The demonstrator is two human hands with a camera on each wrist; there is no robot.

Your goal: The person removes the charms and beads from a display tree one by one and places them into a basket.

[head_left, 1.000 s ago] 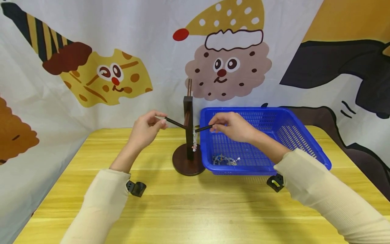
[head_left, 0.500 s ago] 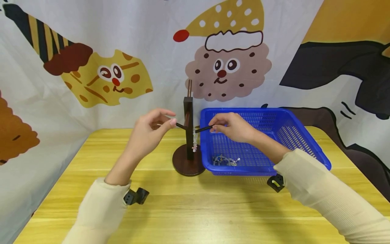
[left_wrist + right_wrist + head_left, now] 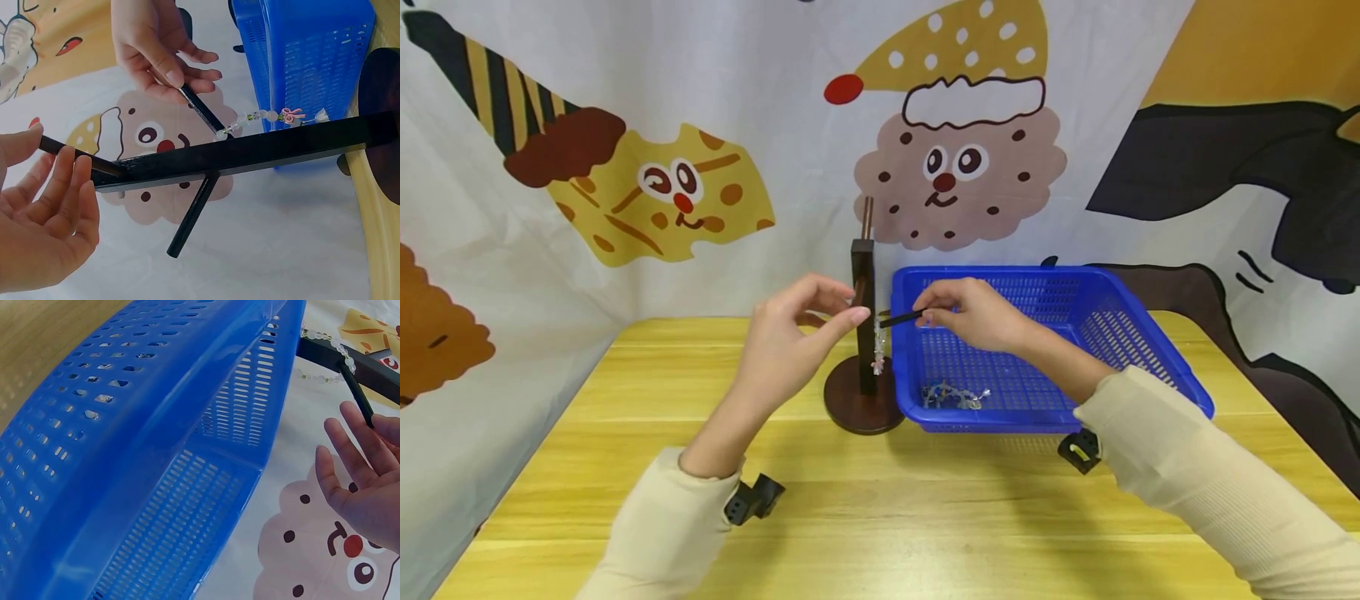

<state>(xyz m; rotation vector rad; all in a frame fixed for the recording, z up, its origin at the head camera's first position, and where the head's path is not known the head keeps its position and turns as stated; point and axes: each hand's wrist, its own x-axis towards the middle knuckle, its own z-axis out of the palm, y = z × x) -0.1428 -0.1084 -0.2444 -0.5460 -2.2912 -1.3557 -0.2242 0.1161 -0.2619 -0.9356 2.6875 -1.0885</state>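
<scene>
A dark wooden stand (image 3: 862,250) with a round base and several pegs rises from the table. My left hand (image 3: 786,333) is in front of its post, and in the left wrist view thumb and fingers pinch a peg (image 3: 97,164) near the post's top. My right hand (image 3: 973,315) pinches the tip of the right-hand peg (image 3: 900,317). From that peg hangs a clear beaded bracelet (image 3: 269,115) with a pink bow charm, close along the post. Another peg (image 3: 190,215) on the opposite side stands free of both hands.
A blue plastic basket (image 3: 1000,422) stands right of the stand, under my right forearm. More beaded jewellery (image 3: 955,395) lies in its near left corner. Behind the wooden table (image 3: 850,517) hangs a white cloth (image 3: 805,183) with cartoon prints.
My left hand has let the left-hand peg go out of its fingertips, moving right to the peg at the front of the post. My right hand stays on its peg.
</scene>
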